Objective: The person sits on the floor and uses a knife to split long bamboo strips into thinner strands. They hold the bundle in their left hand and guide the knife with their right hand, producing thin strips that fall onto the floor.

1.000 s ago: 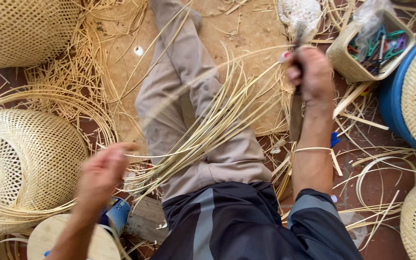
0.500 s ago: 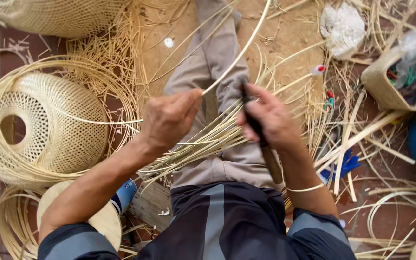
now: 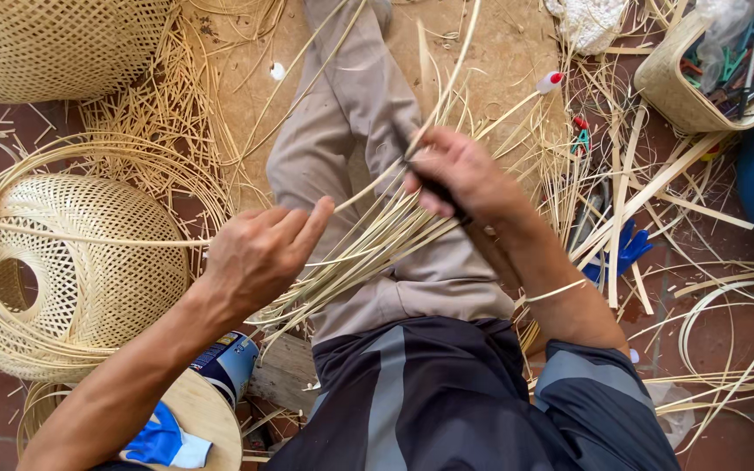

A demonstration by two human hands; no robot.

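Bamboo strip (image 3: 368, 196) runs across the lap from nine o'clock up toward twelve. Left hand (image 3: 259, 257) pinches it, fingers together; right hand (image 3: 464, 179) stays curled tight on a dark knife (image 3: 434, 187) against it. Shaving looks underway; next needs a steady pull. Half a second ago the hands sat closer.

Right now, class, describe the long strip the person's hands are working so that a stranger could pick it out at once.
Start at the round woven basket on the floor at the left. A single pale strip crosses its top and runs right into the left hand, then rises past the right hand, which holds a dark tool. Unlike the loose bundle of strips on the lap, it arcs alone, held in both hands.
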